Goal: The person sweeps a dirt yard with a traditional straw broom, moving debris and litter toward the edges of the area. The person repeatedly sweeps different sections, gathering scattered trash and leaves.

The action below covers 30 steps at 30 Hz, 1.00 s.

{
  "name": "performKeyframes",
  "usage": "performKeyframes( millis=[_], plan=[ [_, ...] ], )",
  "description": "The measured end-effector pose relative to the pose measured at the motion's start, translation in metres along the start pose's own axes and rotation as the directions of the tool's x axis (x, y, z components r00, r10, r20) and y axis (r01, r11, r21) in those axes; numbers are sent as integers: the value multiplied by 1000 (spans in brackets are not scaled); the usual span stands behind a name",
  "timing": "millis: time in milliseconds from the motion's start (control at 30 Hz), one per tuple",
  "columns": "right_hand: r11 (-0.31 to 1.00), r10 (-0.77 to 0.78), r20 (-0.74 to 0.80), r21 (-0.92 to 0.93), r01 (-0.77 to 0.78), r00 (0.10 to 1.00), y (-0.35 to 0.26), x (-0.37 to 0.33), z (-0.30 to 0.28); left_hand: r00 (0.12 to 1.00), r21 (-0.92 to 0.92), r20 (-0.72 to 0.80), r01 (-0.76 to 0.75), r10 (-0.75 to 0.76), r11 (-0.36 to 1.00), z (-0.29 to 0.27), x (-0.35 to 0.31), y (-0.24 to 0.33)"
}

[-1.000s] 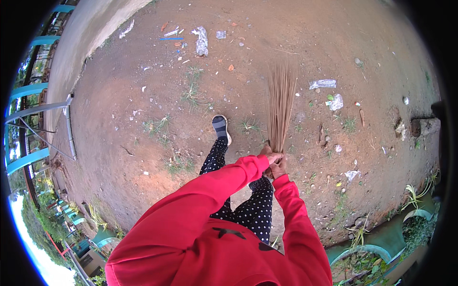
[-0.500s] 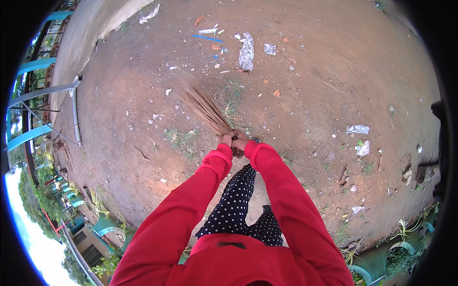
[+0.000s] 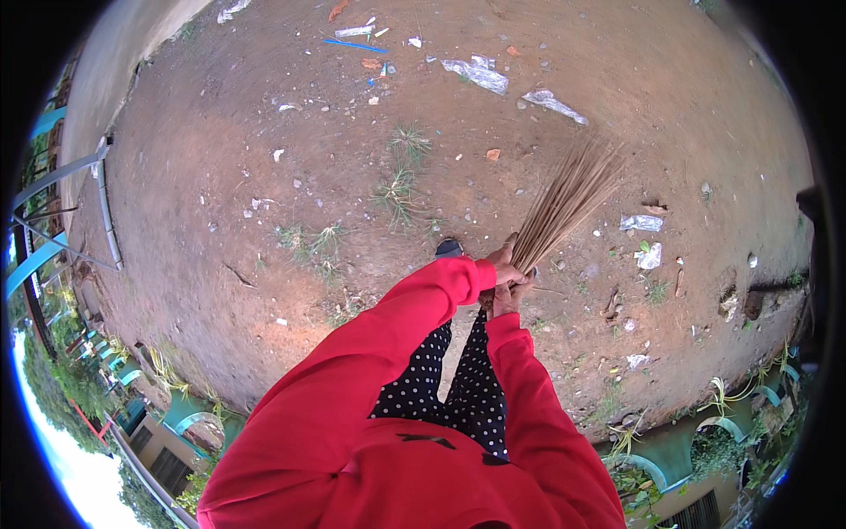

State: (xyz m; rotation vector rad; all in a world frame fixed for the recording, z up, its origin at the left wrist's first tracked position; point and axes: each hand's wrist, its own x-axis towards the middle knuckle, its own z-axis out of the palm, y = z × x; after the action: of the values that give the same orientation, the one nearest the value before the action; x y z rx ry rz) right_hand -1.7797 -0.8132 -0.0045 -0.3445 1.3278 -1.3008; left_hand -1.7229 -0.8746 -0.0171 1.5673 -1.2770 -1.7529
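Observation:
A stick broom (image 3: 571,196) of thin brown twigs fans out away from me to the right, its tips low over the dirt. Both hands close round its bound end. My left hand (image 3: 503,263) wraps the twigs on the far side, and my right hand (image 3: 509,298) grips just below it, the two touching. Most of the handle is hidden by my fingers. Just beyond the broom tips lies a crumpled clear plastic wrapper (image 3: 555,107). Another flattened clear plastic piece (image 3: 478,74) rests to its left.
Bare brown dirt (image 3: 352,176) spreads around, with tufts of grass (image 3: 396,195), a blue stick (image 3: 355,45) and a dry leaf (image 3: 493,154). More plastic wrappers (image 3: 639,222) lie at right. A metal pipe frame (image 3: 107,207) stands left; a low green arched border (image 3: 656,472) runs behind.
The broom has swung from pointing left to pointing right, with both hands moving right. One clear wrapper has shifted right, and the larger plastic piece has turned. My feet have also moved.

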Motion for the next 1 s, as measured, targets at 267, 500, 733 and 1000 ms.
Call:
performKeyframes(
  millis=[267,500,733,1000],
  plan=[
    [831,551,498,-401,-385,670,8,23,38,536,-371,-347,675,-770,638,-57,-40,-2],
    [878,479,-74,60,-475,875,-53,13,-44,770,183,154,594,-619,783,40,18,42],
    [979,136,153,-175,-109,979,-56,26,-41,968,-337,-85,195,-236,921,52,-6,47],
    [908,418,309,-174,-382,854,-56,129,-65,694,-222,-204,654,-690,723,49,81,76]
  ],
)
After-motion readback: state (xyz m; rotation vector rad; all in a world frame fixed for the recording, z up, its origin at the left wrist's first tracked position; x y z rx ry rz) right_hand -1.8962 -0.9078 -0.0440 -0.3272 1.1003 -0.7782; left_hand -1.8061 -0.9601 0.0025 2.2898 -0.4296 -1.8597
